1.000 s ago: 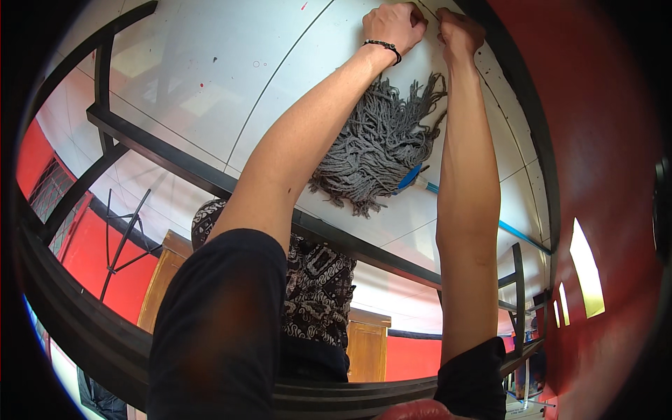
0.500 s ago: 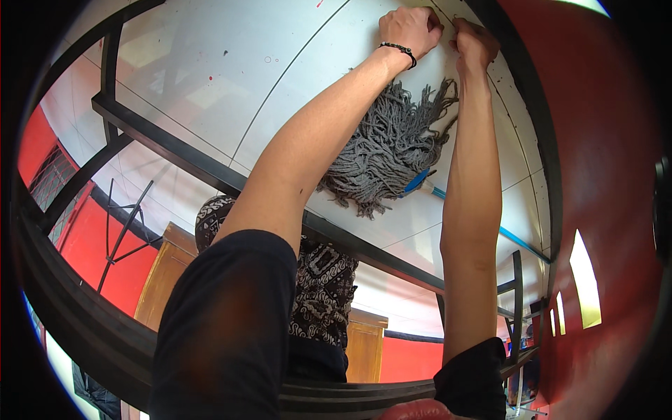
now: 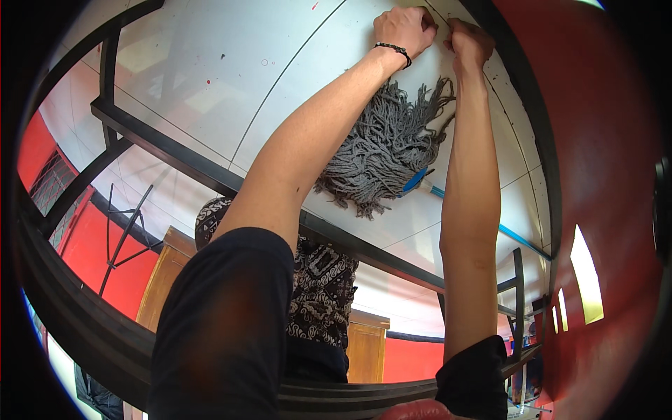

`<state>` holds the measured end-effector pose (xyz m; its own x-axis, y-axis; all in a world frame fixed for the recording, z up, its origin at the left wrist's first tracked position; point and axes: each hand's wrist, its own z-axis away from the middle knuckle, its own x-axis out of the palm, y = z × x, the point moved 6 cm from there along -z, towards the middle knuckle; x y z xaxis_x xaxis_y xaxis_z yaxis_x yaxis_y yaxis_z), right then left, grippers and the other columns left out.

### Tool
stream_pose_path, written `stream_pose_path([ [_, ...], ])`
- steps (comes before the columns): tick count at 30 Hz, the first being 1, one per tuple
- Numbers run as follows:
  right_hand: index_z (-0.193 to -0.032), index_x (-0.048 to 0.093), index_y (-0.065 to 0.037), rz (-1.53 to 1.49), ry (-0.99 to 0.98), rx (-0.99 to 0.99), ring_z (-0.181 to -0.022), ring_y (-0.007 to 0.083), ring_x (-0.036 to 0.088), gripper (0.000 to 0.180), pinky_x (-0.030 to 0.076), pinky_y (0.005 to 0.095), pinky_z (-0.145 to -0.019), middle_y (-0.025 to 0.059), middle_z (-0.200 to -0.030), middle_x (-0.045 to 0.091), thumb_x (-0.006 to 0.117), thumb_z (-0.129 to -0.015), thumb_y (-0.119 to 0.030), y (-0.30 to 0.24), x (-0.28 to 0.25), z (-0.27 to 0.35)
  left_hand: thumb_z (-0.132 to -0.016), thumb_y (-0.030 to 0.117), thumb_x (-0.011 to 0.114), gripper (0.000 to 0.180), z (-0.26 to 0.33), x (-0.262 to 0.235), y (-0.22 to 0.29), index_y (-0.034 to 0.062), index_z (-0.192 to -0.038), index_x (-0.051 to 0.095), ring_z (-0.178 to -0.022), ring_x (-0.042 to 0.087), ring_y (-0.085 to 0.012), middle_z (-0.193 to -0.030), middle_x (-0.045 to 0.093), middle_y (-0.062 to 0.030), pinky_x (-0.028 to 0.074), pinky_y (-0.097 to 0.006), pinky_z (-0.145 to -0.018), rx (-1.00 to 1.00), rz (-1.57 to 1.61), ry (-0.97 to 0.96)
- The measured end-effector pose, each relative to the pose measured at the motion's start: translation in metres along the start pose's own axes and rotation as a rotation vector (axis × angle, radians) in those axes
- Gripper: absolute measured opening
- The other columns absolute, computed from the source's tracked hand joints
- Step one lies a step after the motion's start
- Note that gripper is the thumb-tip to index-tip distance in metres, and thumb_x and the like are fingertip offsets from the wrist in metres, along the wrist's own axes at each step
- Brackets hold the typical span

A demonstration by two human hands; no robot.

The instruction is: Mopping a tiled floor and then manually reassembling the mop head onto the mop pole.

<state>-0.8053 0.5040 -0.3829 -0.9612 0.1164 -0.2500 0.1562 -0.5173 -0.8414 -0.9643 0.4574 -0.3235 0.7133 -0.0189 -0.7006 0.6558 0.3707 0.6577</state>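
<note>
Both hands are reached out over the white tiled floor, close together at the far side. My left hand (image 3: 404, 31), with a dark beaded bracelet at the wrist, is closed with its fingers curled in. Just right of it, my right hand (image 3: 470, 45) is closed too, thumb and fingertips pressed together. Whatever either pinches, if anything, is too small or hidden to make out. Below the hands, between my forearms, lies a grey string mop head (image 3: 392, 150) with its strands spread. Its blue clamp (image 3: 415, 180) joins a blue pole (image 3: 525, 242) that passes behind my right forearm.
A black metal frame (image 3: 164, 150) crosses under my arms, and a dark edge (image 3: 532, 105) curves along the right beside a red wall (image 3: 602, 175). Patterned cloth (image 3: 325, 287) and wooden furniture (image 3: 367, 339) show below. Small red spots (image 3: 208, 82) mark the white tiles.
Both hands stay closed in nearly the same place, shifted very slightly left in the picture along with the mop. Nothing has visibly been taken up or let go.
</note>
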Motion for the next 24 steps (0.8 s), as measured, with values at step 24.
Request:
stream_pose_path([
  [24, -0.063, 0.051, -0.003, -0.169, -0.104, -0.069, -0.049, 0.0107, 0.042, 0.017, 0.034, 0.0312, -0.043, 0.0011, -0.062, 0.05, 0.065, -0.073, 0.002, -0.005, 0.008, -0.003, -0.084, 0.027, 0.067, 0.024, 0.001, 0.009, -0.004, 0.0056, -0.093, 0.074, -0.084, 0.071, -0.0355, -0.089, 0.073, -0.0172, 0.056, -0.044, -0.077, -0.002, 0.006, 0.012],
])
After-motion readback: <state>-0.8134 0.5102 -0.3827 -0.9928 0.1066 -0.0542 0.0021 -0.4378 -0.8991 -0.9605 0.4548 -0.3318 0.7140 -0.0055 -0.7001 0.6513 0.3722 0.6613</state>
